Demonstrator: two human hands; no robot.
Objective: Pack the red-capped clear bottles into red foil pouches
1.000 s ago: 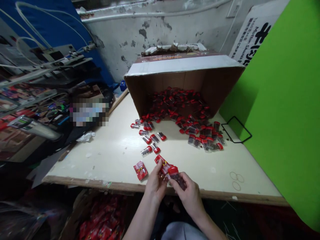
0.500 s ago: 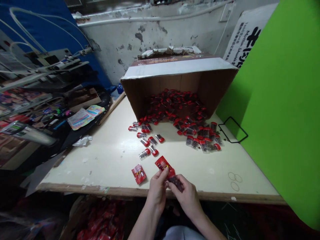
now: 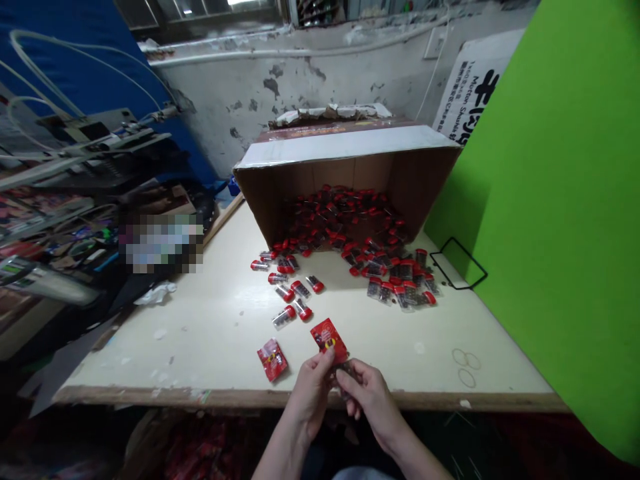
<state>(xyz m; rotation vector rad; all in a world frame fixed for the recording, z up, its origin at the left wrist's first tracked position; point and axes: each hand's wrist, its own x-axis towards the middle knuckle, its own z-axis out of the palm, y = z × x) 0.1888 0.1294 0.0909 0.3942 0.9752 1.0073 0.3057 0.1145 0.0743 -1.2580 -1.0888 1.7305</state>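
At a cream-painted worktable (image 3: 215, 333) with a worn wooden front edge, a green panel (image 3: 545, 200) closes off the right side, and a stained, peeling plaster wall (image 3: 310, 80) rises behind. A cardboard carton (image 3: 350, 160) lies on its side, mouth toward the person, spilling clear plastic tubes (image 3: 345, 227) with red caps and dark contents. The tubes fan out across the tabletop in a loose heap; a small group lies apart, nearer the hands. Close to the front edge, a flat red foil sachet (image 3: 273, 360) lies alone, just left of the hands. Both forearms come in from below, hands held close together over the edge. The left hand (image 3: 313, 400) pinches a second red foil sachet (image 3: 329, 340) upright between thumb and fingers. The right hand (image 3: 370, 400) curls its fingers round a dark object (image 3: 347, 380), mostly hidden, right beside the sachet's lower end.
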